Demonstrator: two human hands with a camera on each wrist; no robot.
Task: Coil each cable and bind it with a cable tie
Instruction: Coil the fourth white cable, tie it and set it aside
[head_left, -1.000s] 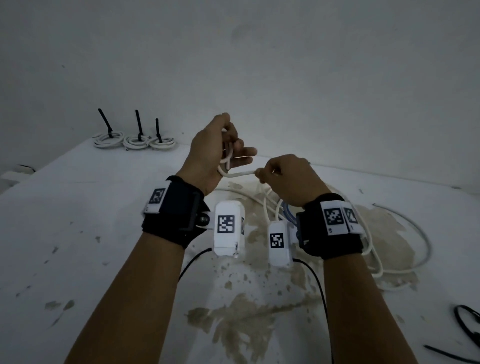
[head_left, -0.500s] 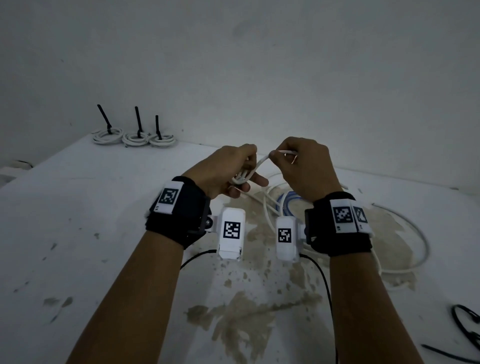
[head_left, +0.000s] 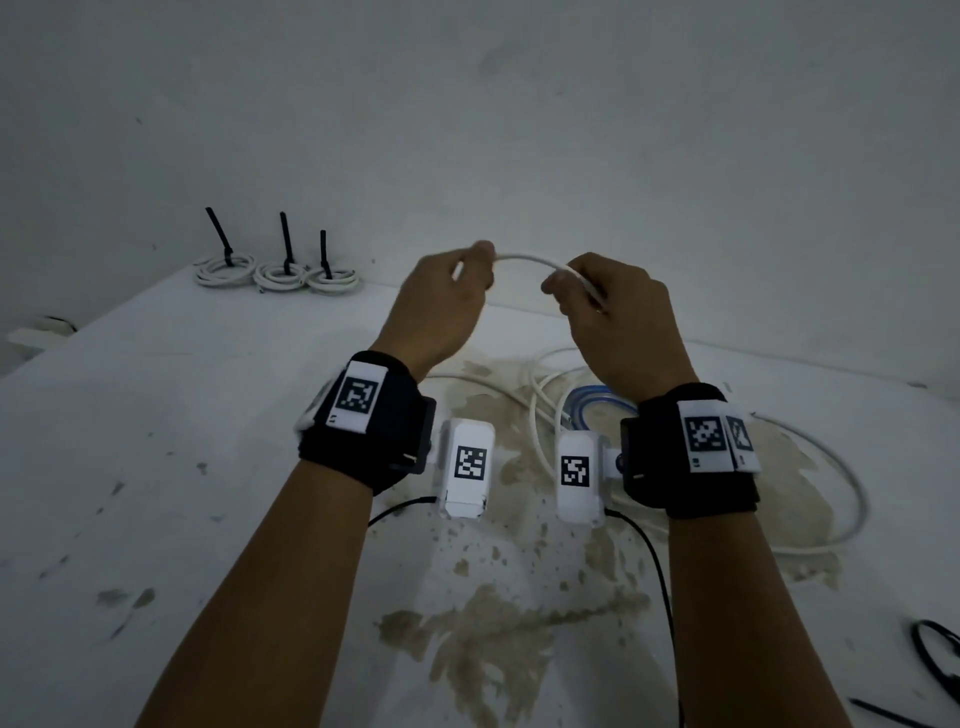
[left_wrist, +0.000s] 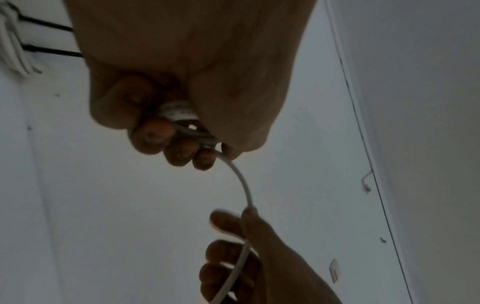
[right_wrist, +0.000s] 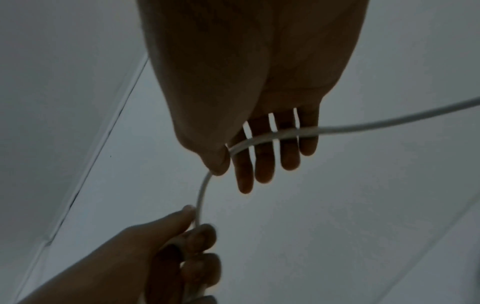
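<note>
Both hands hold one white cable (head_left: 523, 257) up above the table (head_left: 156, 415). My left hand (head_left: 474, 266) grips a small coil of it (left_wrist: 179, 115) inside curled fingers. A short arc of cable (left_wrist: 242, 183) runs over to my right hand (head_left: 563, 285). There the thumb pinches the cable (right_wrist: 272, 136) against the fingers (right_wrist: 265, 164), which lie fairly straight. The cable's loose length (head_left: 852, 499) trails off my right hand and lies in wide loops on the table.
Three coiled white cables bound with black ties (head_left: 275, 273) sit at the back left by the wall. A blue cable (head_left: 584, 402) lies under my right wrist among the white loops. Loose black cable ties (head_left: 935, 654) lie at the front right. The table is stained in the middle.
Both hands have risen and drawn apart. The cable between them now spans a short arc, where half a second ago the hands were close together lower down.
</note>
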